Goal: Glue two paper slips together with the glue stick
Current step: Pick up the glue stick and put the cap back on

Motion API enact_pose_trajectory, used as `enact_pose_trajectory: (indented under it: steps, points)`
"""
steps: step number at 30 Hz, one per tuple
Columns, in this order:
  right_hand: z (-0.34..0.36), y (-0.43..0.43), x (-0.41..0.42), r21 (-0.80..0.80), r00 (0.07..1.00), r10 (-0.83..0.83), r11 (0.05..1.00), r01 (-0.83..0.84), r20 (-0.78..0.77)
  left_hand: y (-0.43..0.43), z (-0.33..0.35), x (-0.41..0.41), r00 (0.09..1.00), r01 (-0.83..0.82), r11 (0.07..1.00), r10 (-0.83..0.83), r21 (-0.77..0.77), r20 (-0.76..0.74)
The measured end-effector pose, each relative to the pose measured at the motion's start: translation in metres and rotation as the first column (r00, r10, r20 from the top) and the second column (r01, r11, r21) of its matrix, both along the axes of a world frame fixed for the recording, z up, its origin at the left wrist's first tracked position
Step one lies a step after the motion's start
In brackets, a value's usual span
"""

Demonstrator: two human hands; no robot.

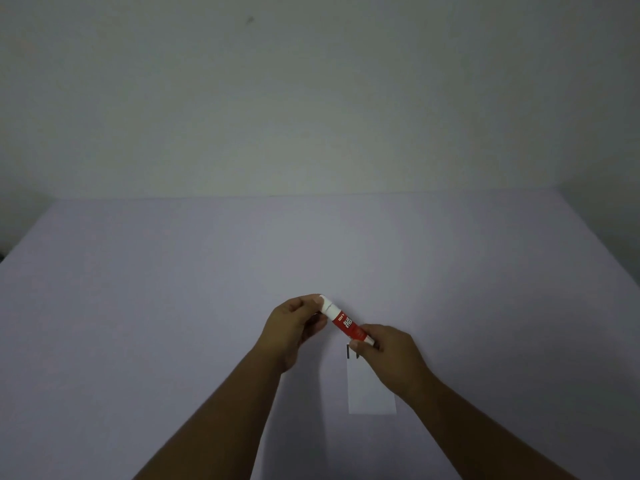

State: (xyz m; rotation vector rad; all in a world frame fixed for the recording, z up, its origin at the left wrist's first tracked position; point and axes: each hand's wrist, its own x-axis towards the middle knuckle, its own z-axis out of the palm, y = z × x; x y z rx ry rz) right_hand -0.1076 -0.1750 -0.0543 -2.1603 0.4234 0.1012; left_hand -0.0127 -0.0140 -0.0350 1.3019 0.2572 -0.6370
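A red glue stick (pixel 347 323) with a white cap and a white base is held slanted above the table, between both hands. My left hand (pixel 294 327) pinches the white cap at the upper left end. The fingers of my right hand (pixel 391 351) are closed on the base at the lower right end. A white paper slip (pixel 370 393) lies flat on the table below my right hand, with a dark mark at its top edge. My right hand and wrist cover part of it. I cannot make out a second slip.
The pale lilac table (pixel 173 306) runs to a plain wall at the back. Its left edge slants in at the far left.
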Motion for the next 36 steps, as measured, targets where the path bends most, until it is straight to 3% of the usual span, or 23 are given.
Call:
enact_pose_trajectory:
  steps: [7, 15, 23, 30, 36]
  points:
    - [0.009, -0.003, -0.006, -0.03, 0.999, 0.0, 1.0, 0.001, 0.034, 0.0, 0.012, -0.009, 0.988, 0.089, 0.993, -0.097, 0.074, 0.121]
    - [0.01, -0.012, -0.017, 0.115, 0.999, 0.027, 0.993, -0.024, -0.019, -0.008, 0.018, -0.022, 0.956, 0.184, 0.968, -0.217, 0.173, 0.199]
    - [0.012, -0.012, -0.008, 0.195, 1.0, -0.004, 0.981, 0.004, -0.002, -0.02, 0.025, -0.025, 0.947, 0.125, 0.977, -0.169, 0.171, 0.274]
    - [0.007, -0.021, 0.011, 0.151, 0.997, -0.05, 0.987, 0.058, -0.058, -0.031, 0.026, -0.012, 0.886, 0.054, 0.938, -0.204, 0.343, 0.417]
    - [-0.006, -0.029, 0.024, 0.041, 0.994, -0.112, 0.993, 0.112, -0.02, -0.034, 0.012, -0.002, 0.801, 0.032, 0.838, -0.347, 0.544, 0.488]
